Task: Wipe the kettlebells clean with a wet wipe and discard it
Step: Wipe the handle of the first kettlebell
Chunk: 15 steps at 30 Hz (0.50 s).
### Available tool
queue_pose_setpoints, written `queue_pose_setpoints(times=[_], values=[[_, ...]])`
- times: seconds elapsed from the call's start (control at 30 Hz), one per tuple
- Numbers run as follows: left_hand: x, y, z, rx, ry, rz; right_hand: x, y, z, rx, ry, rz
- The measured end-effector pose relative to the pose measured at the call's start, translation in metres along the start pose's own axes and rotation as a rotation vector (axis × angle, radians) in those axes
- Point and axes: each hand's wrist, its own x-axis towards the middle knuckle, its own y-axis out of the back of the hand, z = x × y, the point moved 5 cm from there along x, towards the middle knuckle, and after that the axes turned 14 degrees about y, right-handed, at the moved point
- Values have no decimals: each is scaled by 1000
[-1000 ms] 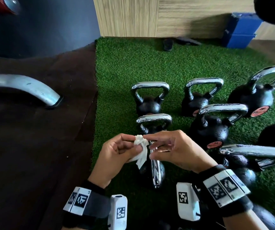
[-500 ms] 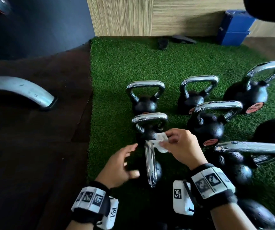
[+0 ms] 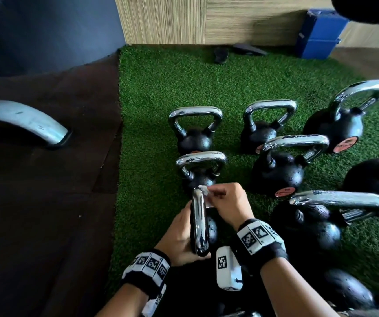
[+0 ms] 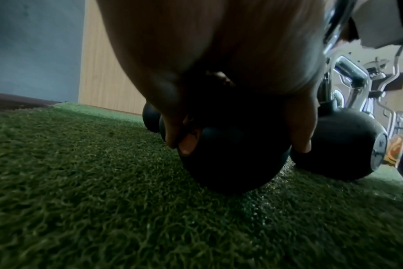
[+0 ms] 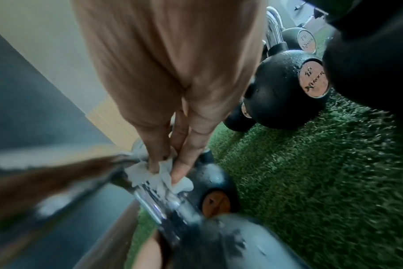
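Note:
The nearest kettlebell point(image 3: 199, 227), black with a chrome handle seen edge-on, stands on the green turf point(image 3: 161, 92). My left hand point(image 3: 180, 239) grips it from the left; in the left wrist view its fingers point(image 4: 184, 143) curl round the black ball point(image 4: 232, 163). My right hand point(image 3: 221, 199) pinches the crumpled white wet wipe point(image 3: 206, 195) against the far end of the handle. In the right wrist view the wipe point(image 5: 157, 175) lies bunched under the fingertips on the chrome handle point(image 5: 159, 202).
Several more black kettlebells stand close behind and to the right, one directly behind point(image 3: 197, 170) and a larger one point(image 3: 280, 170) beside my right hand. Dark rubber floor point(image 3: 46, 202) and a silver machine foot point(image 3: 28, 120) lie to the left. A blue box point(image 3: 318, 35) sits at the back right.
Both hands held the wipe in the air a second ago. The right hand has brought it down onto the handle, and the left hand has let go of it and gripped the kettlebell.

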Motion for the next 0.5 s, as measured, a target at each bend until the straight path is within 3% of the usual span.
queue_pose_setpoints(times=[0.1, 0.23, 0.37, 0.5], values=[[-1, 1, -4, 35, -11, -13, 5, 2, -5, 12, 55, 8], [4, 1, -12, 4, 93, -80, 11, 1, 0, 25, -6, -40], [6, 3, -20, 7, 50, -103, 6, 5, -5, 226, -36, -34], [9, 2, -31, 9, 143, -120, 2, 5, -23, 366, -52, -135]])
